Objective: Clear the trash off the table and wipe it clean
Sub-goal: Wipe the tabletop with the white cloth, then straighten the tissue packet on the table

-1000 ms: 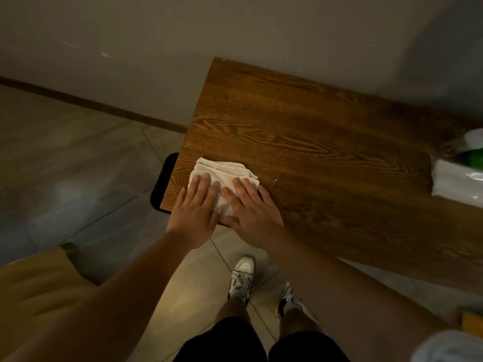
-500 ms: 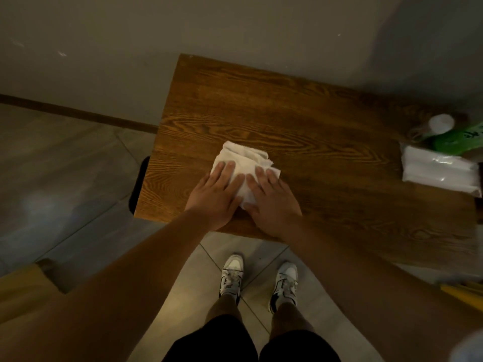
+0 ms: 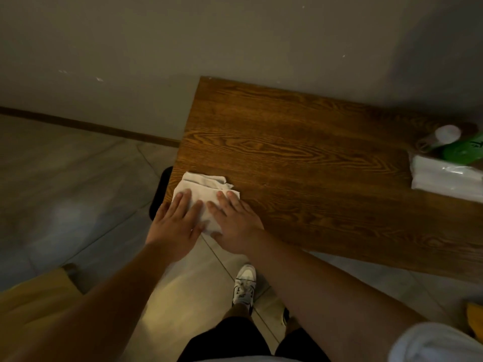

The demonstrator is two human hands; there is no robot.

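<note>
Well into the wiping, by the look of it. Folded white cloth (image 3: 202, 190) lying flat at the near left corner of the table (image 3: 300, 158), right by the edge. Left hand (image 3: 177, 223) pressed on the cloth's left part, fingers straight and close together, nothing gripped. Right hand (image 3: 235, 220) pressed on its right part, fingers likewise flat and a little spread, palm reaching over the near edge of the top. Both hands side by side, nearly touching, pushing rather than holding.

As for trash: no loose scraps or wrappers visible on the bare wood between cloth and far right end. Probably cleared already, though hard to be sure in this dim light. Still on the table at the far right: a white packet (image 3: 447, 178), a green pack (image 3: 467, 150) just behind it and a white cap (image 3: 447, 133) beside that. Whether meant as trash or as supplies, cannot tell.

Dark bin (image 3: 160, 194) on the floor just beside the left end of the table, mostly hidden under the top.

Left to do, judging from this: the wide middle and right stretch of wood, plus the strip along the wall; no way to tell wiped from unwiped by sheen here. Then perhaps lifting the right-end items to wipe beneath.
</note>
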